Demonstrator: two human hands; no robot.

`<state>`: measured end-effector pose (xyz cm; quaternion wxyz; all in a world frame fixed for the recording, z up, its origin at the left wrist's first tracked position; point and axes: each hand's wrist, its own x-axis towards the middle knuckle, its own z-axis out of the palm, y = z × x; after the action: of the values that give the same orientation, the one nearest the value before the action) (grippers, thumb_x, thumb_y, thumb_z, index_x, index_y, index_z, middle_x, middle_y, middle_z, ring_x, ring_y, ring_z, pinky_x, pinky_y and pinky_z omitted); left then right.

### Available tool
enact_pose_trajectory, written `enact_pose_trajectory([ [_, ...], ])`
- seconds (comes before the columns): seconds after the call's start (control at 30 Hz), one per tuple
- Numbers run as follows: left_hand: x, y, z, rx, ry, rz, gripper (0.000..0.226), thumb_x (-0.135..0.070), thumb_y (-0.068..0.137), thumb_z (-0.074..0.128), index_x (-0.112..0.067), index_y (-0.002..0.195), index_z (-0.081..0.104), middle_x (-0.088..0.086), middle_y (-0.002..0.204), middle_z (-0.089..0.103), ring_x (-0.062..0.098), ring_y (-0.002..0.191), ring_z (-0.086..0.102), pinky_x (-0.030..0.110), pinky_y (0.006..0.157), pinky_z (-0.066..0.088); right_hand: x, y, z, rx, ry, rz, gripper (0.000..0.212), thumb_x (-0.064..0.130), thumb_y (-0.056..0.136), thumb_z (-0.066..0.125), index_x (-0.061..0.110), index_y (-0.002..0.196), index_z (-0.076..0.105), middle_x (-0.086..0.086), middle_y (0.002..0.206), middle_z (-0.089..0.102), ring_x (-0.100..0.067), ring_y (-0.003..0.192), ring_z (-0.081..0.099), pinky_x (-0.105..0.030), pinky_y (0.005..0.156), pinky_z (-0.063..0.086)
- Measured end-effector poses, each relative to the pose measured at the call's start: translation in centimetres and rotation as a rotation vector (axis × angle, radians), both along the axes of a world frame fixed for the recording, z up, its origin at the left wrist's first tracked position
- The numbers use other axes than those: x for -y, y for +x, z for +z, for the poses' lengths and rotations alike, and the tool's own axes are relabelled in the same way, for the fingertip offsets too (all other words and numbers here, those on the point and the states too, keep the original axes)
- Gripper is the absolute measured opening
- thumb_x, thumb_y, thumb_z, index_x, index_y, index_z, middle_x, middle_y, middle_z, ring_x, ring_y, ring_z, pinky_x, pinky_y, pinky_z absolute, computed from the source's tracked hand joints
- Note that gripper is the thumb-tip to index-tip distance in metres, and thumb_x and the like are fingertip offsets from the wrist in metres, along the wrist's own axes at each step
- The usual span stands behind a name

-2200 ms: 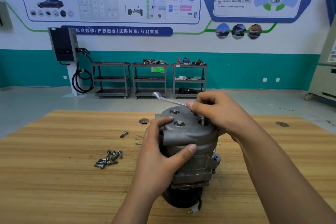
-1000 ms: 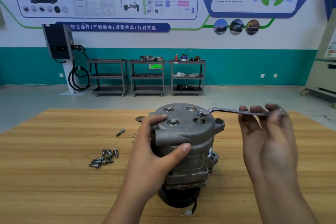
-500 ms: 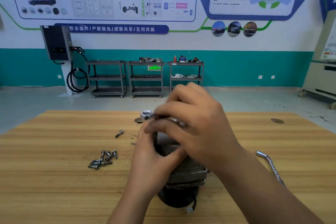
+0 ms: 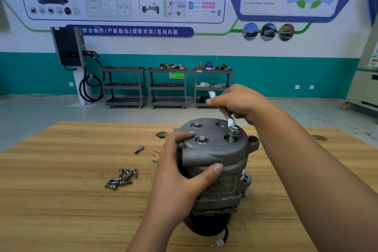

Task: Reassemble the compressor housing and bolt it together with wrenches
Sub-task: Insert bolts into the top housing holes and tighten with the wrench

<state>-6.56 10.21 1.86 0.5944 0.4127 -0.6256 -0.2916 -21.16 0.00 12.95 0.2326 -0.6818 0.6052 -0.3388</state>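
compressor housing (image 4: 214,149) has the left grip (image 4: 180,180) wrapped round its cap, right grip (image 4: 241,104) clenched on the wrench (image 4: 227,116) ringing a proud bolt (image 4: 233,133), all upright mid-table (image 4: 61,200), so a crooked pull could slip off or cross-thread it tbh

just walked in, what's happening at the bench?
A person is bolting up a compressor that stands on end on the table. The left hand grips its top to steady it. The right hand holds a wrench with its ring end on a bolt that stands proud, threads showing. Two seated bolts are in and one hole is empty. Spare bolts lie to the left.
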Motion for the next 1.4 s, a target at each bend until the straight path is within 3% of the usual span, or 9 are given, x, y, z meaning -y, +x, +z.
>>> enact_pose_trajectory([
  [0.17, 0.0, 0.1, -0.1, -0.012, 0.0, -0.018, 0.064, -0.058, 0.045, 0.074, -0.054, 0.102, 0.047, -0.035, 0.104, 0.053, -0.009, 0.092, 0.059, 0.01, 0.07, 0.048, -0.3, -3.9, -3.5, 0.61, 0.068, -0.137, 0.014, 0.022, 0.08, 0.068, 0.015, 0.075, 0.057, 0.002, 0.067, 0.054, -0.01, 0.058, 0.047, -0.023, 0.051, 0.032],
  [0.33, 0.3, 0.1, 0.1, -0.022, -0.006, -0.053, 0.063, -0.055, 0.046, 0.076, -0.054, 0.102, 0.048, -0.034, 0.102, 0.056, -0.01, 0.089, 0.06, 0.007, 0.066, 0.047, -4.1, -4.3, -7.0, 1.277, -0.191, -0.039, 0.011, 0.018, 0.09, 0.055, 0.019, 0.079, 0.058, 0.009, 0.068, 0.068, -0.007, 0.069, 0.06, -0.026, 0.068, 0.04],
  [0.57, 0.4, 0.4, 0.2, -0.042, 0.005, -0.081, 0.064, -0.053, 0.047, 0.076, -0.051, 0.105, 0.049, -0.031, 0.103, 0.057, -0.006, 0.089, 0.062, 0.009, 0.064, 0.048, -8.1, -3.9, -8.6, 1.423, -0.484, 0.1, 0.007, 0.019, 0.079, 0.054, 0.024, 0.082, 0.051, 0.008, 0.081, 0.071, -0.007, 0.085, 0.066, -0.029, 0.081, 0.043],
  [0.7, 0.2, -0.1, 0.1, 0.001, -0.003, -0.017, 0.066, -0.057, 0.044, 0.075, -0.054, 0.103, 0.046, -0.03, 0.102, 0.056, -0.006, 0.092, 0.06, 0.012, 0.07, 0.048, -10.7, -2.8, -9.3, 1.198, -0.84, 0.031, 0.015, 0.016, 0.081, 0.061, 0.026, 0.084, 0.051, 0.006, 0.082, 0.07, -0.013, 0.087, 0.068, -0.029, 0.083, 0.05],
  [0.8, 0.2, -0.8, 0.0, 0.06, -0.021, 0.068, 0.069, -0.058, 0.041, 0.076, -0.058, 0.101, 0.042, -0.027, 0.11, 0.053, -0.005, 0.101, 0.055, 0.017, 0.079, 0.046, -12.2, -0.9, -10.1, 0.819, -1.115, 0.055, 0.012, 0.022, 0.084, 0.065, 0.026, 0.088, 0.055, 0.008, 0.09, 0.07, -0.018, 0.091, 0.068, -0.026, 0.084, 0.051],
  [0.97, 0.1, -1.8, 0.2, 0.02, -0.006, 0.089, 0.065, -0.057, 0.039, 0.069, -0.057, 0.097, 0.04, -0.008, 0.111, 0.059, 0.01, 0.098, 0.06, 0.028, 0.077, 0.051, -12.8, 0.2, -9.0, 0.09, -1.205, 0.108, 0.011, 0.012, 0.083, 0.063, 0.007, 0.088, 0.071, -0.003, 0.094, 0.069, -0.021, 0.085, 0.06, -0.026, 0.079, 0.044],
  [1.1, 0.3, -1.7, 0.2, 0.024, 0.002, 0.076, 0.059, -0.044, 0.048, 0.075, -0.054, 0.094, 0.041, -0.003, 0.103, 0.063, 0.007, 0.089, 0.063, 0.019, 0.063, 0.048, -11.9, 2.0, -5.7, -0.186, -1.119, 0.191, 0.018, 0.011, 0.084, 0.057, 0.007, 0.092, 0.073, -0.004, 0.082, 0.066, -0.019, 0.08, 0.048, -0.024, 0.072, 0.04],
  [1.23, 0.2, -1.6, 0.3, 0.002, -0.004, 0.087, 0.063, -0.053, 0.041, 0.074, -0.06, 0.094, 0.04, -0.015, 0.101, 0.061, 0.006, 0.09, 0.062, 0.025, 0.067, 0.048, -8.7, 3.9, -2.2, -0.691, -0.728, 0.189, 0.02, 0.025, 0.093, 0.052, 0.021, 0.105, 0.068, 0.002, 0.097, 0.065, -0.018, 0.091, 0.044, -0.033, 0.082, 0.041],
  [1.4, 0.1, -1.0, 0.0, -0.042, -0.001, 0.04, 0.068, -0.053, 0.04, 0.079, -0.053, 0.099, 0.046, -0.025, 0.103, 0.059, 0.003, 0.093, 0.064, 0.037, 0.081, 0.056, -4.7, 3.4, 0.8, -0.433, -0.292, 0.056, 0.02, 0.028, 0.087, 0.063, 0.009, 0.092, 0.067, -0.003, 0.077, 0.063, -0.014, 0.068, 0.056, -0.026, 0.055, 0.039],
])
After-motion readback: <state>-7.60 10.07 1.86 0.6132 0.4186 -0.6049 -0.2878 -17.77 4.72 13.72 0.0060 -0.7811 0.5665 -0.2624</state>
